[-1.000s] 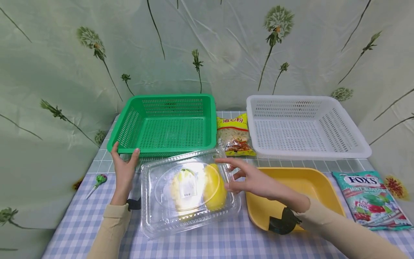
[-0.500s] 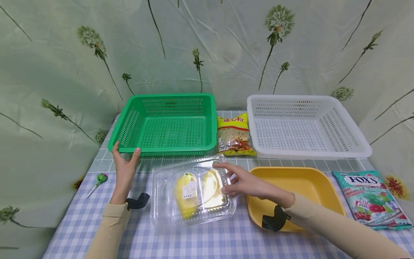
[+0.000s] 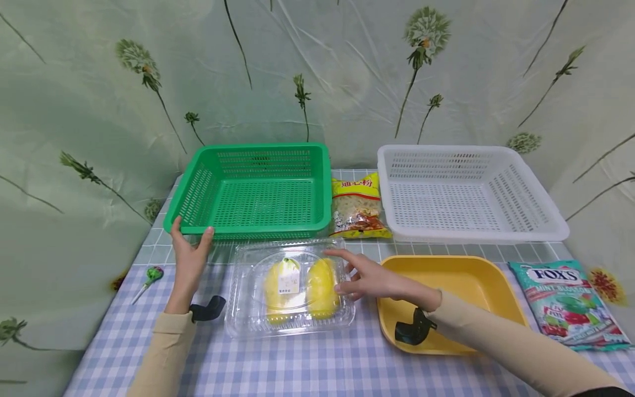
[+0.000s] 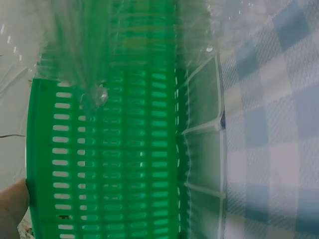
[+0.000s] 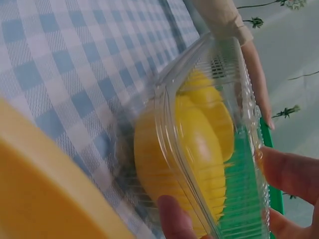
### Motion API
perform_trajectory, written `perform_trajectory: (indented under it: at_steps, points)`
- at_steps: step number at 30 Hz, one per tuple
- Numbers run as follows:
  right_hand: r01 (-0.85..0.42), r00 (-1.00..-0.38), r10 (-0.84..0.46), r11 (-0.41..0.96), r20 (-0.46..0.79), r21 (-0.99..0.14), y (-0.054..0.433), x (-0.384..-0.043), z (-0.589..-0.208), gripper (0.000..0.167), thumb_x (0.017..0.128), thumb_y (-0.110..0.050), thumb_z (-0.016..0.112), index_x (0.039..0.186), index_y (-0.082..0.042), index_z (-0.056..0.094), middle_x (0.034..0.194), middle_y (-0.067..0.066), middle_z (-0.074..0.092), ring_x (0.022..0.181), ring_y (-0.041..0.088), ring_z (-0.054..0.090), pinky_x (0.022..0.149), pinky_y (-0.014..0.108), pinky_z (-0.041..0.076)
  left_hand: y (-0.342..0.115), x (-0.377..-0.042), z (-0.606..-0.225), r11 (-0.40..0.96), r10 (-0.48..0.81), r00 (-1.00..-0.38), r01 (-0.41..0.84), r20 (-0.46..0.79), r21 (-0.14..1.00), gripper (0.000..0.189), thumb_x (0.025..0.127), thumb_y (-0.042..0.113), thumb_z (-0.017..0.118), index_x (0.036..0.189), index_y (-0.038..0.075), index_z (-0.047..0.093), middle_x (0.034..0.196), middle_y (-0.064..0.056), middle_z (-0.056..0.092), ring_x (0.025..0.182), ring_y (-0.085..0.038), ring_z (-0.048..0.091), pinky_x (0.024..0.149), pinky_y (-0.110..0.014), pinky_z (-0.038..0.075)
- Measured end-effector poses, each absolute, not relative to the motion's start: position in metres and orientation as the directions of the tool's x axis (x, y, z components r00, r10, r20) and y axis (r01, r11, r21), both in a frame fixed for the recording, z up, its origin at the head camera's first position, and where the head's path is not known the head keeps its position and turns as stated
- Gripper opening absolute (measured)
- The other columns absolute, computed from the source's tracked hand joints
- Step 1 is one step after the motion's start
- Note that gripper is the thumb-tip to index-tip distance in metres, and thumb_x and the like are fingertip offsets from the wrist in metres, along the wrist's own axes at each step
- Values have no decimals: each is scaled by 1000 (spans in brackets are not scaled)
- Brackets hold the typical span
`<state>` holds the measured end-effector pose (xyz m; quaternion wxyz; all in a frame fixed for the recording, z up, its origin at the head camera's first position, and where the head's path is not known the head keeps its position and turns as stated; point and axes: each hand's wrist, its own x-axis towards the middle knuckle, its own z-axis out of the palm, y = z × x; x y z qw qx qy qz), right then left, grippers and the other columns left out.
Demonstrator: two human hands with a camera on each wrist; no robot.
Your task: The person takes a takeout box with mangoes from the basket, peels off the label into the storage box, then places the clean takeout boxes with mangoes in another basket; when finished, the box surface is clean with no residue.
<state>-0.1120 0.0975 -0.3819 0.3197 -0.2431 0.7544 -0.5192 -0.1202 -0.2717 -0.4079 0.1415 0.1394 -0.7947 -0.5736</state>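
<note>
My right hand [image 3: 369,277] grips the right side of a clear plastic clamshell box [image 3: 243,309], thumb and fingers at its edge. Inside lie two smooth yellow fruit-like pieces [image 3: 322,289], one under a white label [image 3: 289,281]. In the right wrist view the thumb [image 5: 174,219] shows at the box's near side. At the front left corner of a green plastic basket [image 3: 265,201], my left hand [image 3: 190,270] holds the rim between thumb and fingers. The left wrist view shows the basket's slotted wall [image 4: 109,164], its upper part behind blurred clear plastic.
A yellow tub [image 3: 461,281] stands beneath the right forearm. A white basket [image 3: 441,198] is at the back right, with a yellow pasta packet [image 3: 359,209] between the baskets. Far right lies a FOX'S candy bag [image 3: 570,306]; a lollipop [image 3: 151,278] lies at left.
The right hand has brought the clamshell box lower and levelled it; it looks smaller in the head view. The left hand has stayed on the green basket's rim.
</note>
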Motion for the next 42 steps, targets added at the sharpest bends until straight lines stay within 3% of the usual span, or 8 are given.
perform_trajectory:
  at_steps: [6,9,14,19,25,32,37,42]
  points:
    - [-61,-661,-709,377,-245,-924,97,-114,-382,69,90,-7,66,149,-9,30,113,21,47,68,24,63,64,48,56,-282,-112,-396,414,-263,-964,-86,28,906,81,100,34,48,153,18,-12,157,-15,-13,142,-38,3,105,-62,24]
    - [-70,-660,-710,383,-245,-921,97,-114,-382,69,91,-8,66,149,-9,30,119,22,45,67,23,63,63,48,56,-286,-104,-387,489,-155,-988,-57,22,870,80,101,32,47,153,16,-12,155,-23,-13,140,-44,0,101,-67,24]
    - [-68,-661,-708,388,-250,-919,98,-114,-382,69,90,-8,66,149,-10,30,119,22,45,67,25,62,63,49,55,-283,-86,-372,610,3,-1000,-19,-26,792,75,101,31,49,155,16,-1,144,-39,7,122,-60,32,89,-69,35]
    - [-62,-663,-704,389,-254,-919,98,-114,-382,69,90,-8,66,149,-13,31,110,19,47,64,27,62,63,49,55,-270,-74,-366,634,175,-983,69,-56,770,61,101,27,52,154,17,23,136,-33,23,115,-54,44,83,-63,43]
    - [-61,-661,-709,376,-245,-925,98,-114,-383,69,90,-7,66,149,-14,30,111,20,46,64,31,63,63,50,55,-259,-69,-375,563,356,-925,100,-132,820,52,99,23,55,148,20,37,147,-28,11,125,-54,33,88,-62,42]
    - [-88,-643,-729,375,-234,-923,102,-114,-380,70,92,-11,65,150,-10,27,123,26,43,73,25,65,66,48,55,-252,-71,-393,528,399,-906,103,-139,843,57,95,25,61,147,21,39,153,-27,-10,137,-53,5,94,-66,35]
    - [-176,-658,-724,413,-205,-894,107,-118,-372,68,92,-18,66,150,-8,30,137,26,38,92,31,63,73,44,54,-252,-74,-399,506,406,-900,78,-157,859,59,95,25,61,149,22,36,153,-27,-12,133,-59,10,95,-68,32]
    - [-242,-711,-685,448,-157,-861,111,-124,-360,59,93,-16,64,146,-8,39,140,21,39,115,39,49,87,45,49,-253,-76,-401,494,414,-894,62,-172,867,60,96,26,60,150,22,33,153,-28,-12,133,-60,8,95,-71,28]
